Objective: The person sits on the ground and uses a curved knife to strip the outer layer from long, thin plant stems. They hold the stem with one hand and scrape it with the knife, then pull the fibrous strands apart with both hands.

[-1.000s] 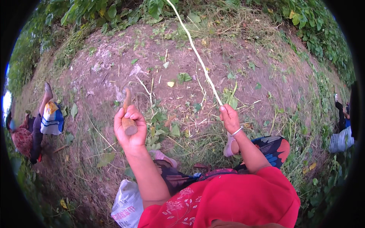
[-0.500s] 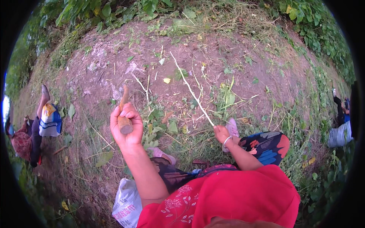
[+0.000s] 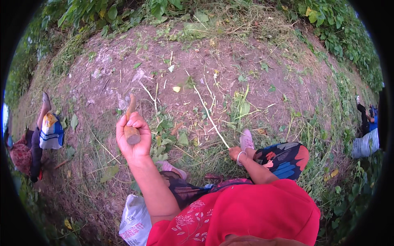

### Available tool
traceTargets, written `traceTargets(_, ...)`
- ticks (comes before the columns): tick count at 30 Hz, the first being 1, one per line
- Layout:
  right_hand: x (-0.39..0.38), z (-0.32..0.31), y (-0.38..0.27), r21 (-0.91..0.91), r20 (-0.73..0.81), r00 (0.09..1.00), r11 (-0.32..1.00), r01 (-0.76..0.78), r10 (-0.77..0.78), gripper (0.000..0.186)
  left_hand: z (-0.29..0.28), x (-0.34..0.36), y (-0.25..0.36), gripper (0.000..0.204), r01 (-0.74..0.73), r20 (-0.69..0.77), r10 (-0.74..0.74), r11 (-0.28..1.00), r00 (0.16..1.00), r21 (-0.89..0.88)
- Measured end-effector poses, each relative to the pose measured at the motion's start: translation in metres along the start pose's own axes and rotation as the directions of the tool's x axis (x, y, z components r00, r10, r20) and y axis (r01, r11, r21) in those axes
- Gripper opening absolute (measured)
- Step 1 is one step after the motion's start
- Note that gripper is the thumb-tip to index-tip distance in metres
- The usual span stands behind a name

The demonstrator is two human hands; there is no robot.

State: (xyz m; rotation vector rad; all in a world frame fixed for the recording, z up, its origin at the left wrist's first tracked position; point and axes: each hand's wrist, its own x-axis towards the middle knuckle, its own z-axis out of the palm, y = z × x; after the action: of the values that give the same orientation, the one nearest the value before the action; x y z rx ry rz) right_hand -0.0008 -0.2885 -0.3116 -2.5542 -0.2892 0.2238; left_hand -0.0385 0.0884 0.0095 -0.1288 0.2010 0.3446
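Note:
My left hand point(image 3: 140, 148) is raised at the left of the middle, its fingers closed around a brown wooden-handled tool point(image 3: 132, 136). The tool's blunt round butt points at me; its narrow, slightly curved end rises past my fingers. Whether that end is a blade I cannot tell. Beside my right knee, my right hand point(image 3: 237, 153), with a pale bangle at the wrist, grips the near end of a long thin pale stick point(image 3: 210, 119). The stick slants away to the left, low over the ground.
Pale twigs point(image 3: 152, 97) and cut leaves point(image 3: 165, 148) litter the soil ahead. A white sack point(image 3: 135, 221) rests by my left side. One person point(image 3: 25, 153) sits far left near a blue-and-white bag point(image 3: 51, 135); another point(image 3: 366, 119) is far right by a pale sack point(image 3: 366, 143). Green plants line the edges.
My right hand has come slightly lower, drawing the stick a little closer. The left hand keeps its hold on the tool, and the whole view has shifted slightly.

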Motion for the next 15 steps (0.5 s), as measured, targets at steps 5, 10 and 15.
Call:
traceTargets(5, 0.022, -0.031, -0.053, 0.537, 0.240, 0.945, 0.781, -0.319, 0.221, 0.036, 0.001, -0.008, 0.003, 0.051, -0.045, -0.025, 0.045, 0.999, 0.999, 0.003)
traceTargets(10, 0.070, -0.164, -0.176, 0.733, -0.232, 0.973, 0.654, 0.187, -0.018, 0.031, -0.001, -0.004, 0.003, 0.056, -0.020, 0.037, 0.020, 1.000, 0.999, 0.000)
traceTargets(15, 0.027, -0.085, -0.111, 0.481, -0.182, 0.983, 0.874, 0.071, 0.020, 0.035, -0.001, -0.004, 0.008, 0.061, -0.008, 0.033, 0.008, 1.000, 0.999, -0.020)
